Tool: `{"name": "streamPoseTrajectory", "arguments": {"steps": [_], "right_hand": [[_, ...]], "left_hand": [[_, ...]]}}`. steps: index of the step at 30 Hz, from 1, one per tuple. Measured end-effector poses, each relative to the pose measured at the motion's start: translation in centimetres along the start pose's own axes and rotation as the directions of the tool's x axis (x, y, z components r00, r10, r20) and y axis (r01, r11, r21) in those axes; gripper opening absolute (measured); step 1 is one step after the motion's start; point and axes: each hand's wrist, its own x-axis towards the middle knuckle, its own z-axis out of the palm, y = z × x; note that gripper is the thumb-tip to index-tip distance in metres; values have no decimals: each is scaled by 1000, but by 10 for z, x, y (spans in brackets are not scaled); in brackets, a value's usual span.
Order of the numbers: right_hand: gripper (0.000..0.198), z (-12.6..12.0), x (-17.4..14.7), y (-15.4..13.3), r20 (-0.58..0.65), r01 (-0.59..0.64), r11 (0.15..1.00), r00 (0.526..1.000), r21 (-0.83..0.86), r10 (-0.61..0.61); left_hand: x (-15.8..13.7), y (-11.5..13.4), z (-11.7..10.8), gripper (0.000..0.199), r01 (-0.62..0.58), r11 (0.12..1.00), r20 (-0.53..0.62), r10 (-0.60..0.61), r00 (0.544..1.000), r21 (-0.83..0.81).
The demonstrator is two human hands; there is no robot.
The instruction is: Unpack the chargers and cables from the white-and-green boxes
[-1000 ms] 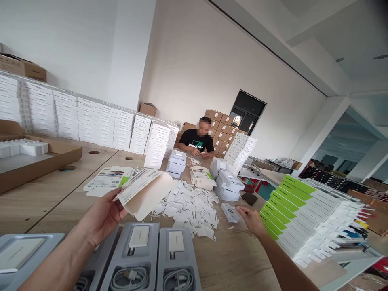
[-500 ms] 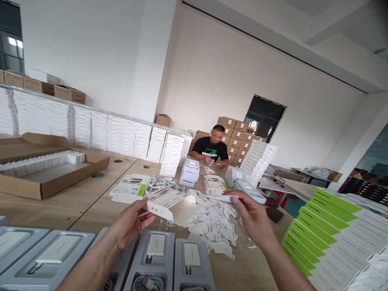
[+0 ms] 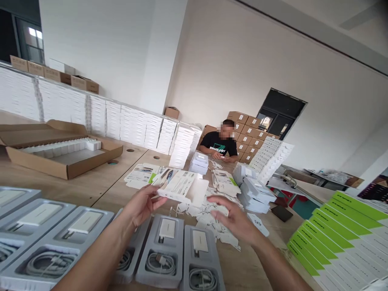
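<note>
My left hand (image 3: 147,204) is closed around the near left end of a white printed cardboard box (image 3: 178,186), holding it above the table. The box looks opened out, with a pale flap at its right end. To the right of that flap is my right hand (image 3: 232,218), fingers apart and nothing in them. Beneath it spreads a pile of small white paper pieces (image 3: 209,222). Close in front of me lie grey trays (image 3: 162,250), each with a white charger (image 3: 167,229) and a coiled white cable (image 3: 162,263).
At right rises a stack of green-and-white boxes (image 3: 333,230). An open brown carton (image 3: 65,161) sits at left. Flat printed boxes (image 3: 140,176) and stacked grey trays (image 3: 256,194) lie farther back. A person (image 3: 220,145) sits across the table (image 3: 103,190), before brown cartons.
My right hand has let go of a thin white piece and opened. The printed box, still in my left hand, looks less flat. The view has shifted, moving the scene rightward.
</note>
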Motion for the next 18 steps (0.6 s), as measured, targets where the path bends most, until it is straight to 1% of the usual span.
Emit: {"name": "streamPoseTrajectory", "arguments": {"steps": [1,2,3,4,5,6,9,12,13,15,18], "right_hand": [[47,4,-9,6,143,-36,999,989,-20,39],[59,10,-17,12,275,-62,997,959,-46,72],[72,16,-25,17,376,-77,994,921,-76,100],[83,22,-32,21,441,-83,991,889,-108,123],[90,28,-37,24,473,-86,986,869,-141,144],[94,34,-41,25,479,-86,982,864,-171,159],[95,45,-41,22,437,-50,979,889,-199,135],[91,44,-40,16,391,-20,985,916,-169,86],[89,41,-41,16,359,-25,986,930,-162,82],[85,26,-44,19,265,-77,988,958,-137,111],[74,-10,-40,29,76,-207,978,975,-21,208]], "left_hand": [[-1,1,1,21,14,1000,12,-14,1000,-5],[-2,2,2,22,35,999,29,-35,999,-10],[-4,2,2,22,61,998,50,-60,997,-16],[-5,2,3,23,91,996,72,-89,993,-22],[-6,2,4,24,118,993,95,-115,989,-28],[-7,2,4,25,139,990,114,-135,984,-34],[-7,0,3,28,164,986,140,-156,978,-42],[-5,-2,1,29,143,989,112,-137,984,-43],[-5,-2,1,28,126,991,93,-122,988,-44],[-5,-2,1,25,86,995,55,-83,995,-53],[-6,-5,3,28,49,996,22,-48,999,-72]]}}
